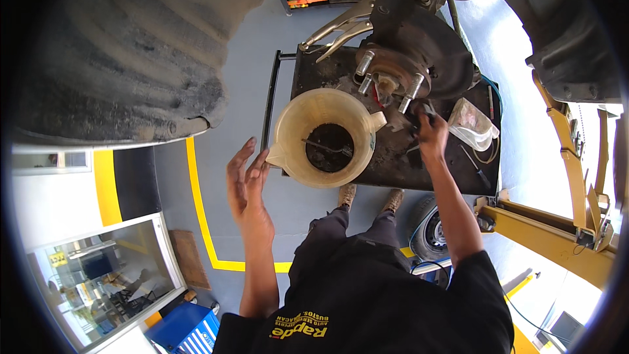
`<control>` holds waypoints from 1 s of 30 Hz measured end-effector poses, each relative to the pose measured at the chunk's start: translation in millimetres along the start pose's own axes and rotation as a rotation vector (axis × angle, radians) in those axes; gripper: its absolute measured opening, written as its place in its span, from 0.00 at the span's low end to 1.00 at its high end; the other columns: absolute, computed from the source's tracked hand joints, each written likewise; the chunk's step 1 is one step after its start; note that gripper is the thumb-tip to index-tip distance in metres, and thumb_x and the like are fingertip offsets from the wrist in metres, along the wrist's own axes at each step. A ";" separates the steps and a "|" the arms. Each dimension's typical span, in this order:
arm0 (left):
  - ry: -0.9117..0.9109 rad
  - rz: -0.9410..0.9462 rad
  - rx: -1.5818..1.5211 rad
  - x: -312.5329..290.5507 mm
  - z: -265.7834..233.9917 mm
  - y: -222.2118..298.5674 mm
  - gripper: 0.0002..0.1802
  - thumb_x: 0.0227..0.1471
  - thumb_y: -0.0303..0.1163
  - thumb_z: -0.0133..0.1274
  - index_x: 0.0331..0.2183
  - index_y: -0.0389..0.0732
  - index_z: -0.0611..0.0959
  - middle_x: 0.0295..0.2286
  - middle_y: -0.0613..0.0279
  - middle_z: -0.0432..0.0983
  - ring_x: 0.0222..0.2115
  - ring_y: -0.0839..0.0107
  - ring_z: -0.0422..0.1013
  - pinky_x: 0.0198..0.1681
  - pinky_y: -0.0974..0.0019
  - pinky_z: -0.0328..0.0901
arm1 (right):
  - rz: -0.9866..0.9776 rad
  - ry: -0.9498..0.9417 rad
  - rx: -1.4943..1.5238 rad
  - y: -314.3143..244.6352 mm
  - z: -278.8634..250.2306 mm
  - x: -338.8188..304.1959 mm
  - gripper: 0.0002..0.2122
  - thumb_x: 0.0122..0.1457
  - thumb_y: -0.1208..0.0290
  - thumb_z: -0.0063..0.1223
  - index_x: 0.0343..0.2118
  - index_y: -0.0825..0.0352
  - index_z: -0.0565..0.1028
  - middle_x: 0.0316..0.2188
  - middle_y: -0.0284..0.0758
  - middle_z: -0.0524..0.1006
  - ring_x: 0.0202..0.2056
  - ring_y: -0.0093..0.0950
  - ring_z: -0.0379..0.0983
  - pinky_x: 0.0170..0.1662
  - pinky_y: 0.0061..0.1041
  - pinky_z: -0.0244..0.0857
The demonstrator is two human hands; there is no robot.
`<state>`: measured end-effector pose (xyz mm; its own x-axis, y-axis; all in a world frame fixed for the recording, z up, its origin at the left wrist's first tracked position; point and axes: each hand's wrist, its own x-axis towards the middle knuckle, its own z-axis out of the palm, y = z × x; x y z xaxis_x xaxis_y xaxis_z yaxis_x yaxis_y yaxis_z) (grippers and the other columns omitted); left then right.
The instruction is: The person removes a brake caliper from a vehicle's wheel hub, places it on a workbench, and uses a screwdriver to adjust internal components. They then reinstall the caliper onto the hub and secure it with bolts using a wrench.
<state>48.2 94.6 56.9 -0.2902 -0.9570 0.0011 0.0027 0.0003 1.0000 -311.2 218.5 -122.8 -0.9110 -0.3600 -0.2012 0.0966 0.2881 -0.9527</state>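
There is one pitcher (286,132). Two hands (247,187) (431,137) flank it, two boots (346,195) (394,200) show on its near side, one wheel (432,233) to its near right.

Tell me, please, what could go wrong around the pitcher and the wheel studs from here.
The left hand, open beside the spout of the pitcher, might knock it and spill the dark contents. The right hand, close to a protruding stud, could scrape against it.

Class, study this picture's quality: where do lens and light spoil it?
Head view, corners: black from the fisheye rim; head view, right side: glare bleaches the background around the yellow beam; head view, centre: too dark to tell what the right hand touches.
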 end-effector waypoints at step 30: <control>0.129 -0.404 0.550 84.7 -154.2 -283.2 0.29 0.71 0.47 0.49 0.60 0.34 0.77 0.57 0.52 0.76 0.56 0.58 0.73 0.61 0.55 0.65 | 0.082 -0.083 -0.175 73.6 -132.3 -49.3 0.12 0.72 0.71 0.51 0.51 0.69 0.81 0.30 0.34 0.84 0.24 0.20 0.78 0.26 0.22 0.70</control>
<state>170.4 -31.3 -226.6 -0.0501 -0.9399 -0.3377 -0.5771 -0.2487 0.7779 -312.2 374.8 -152.9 -0.8663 -0.3986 -0.3011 0.0914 0.4662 -0.8800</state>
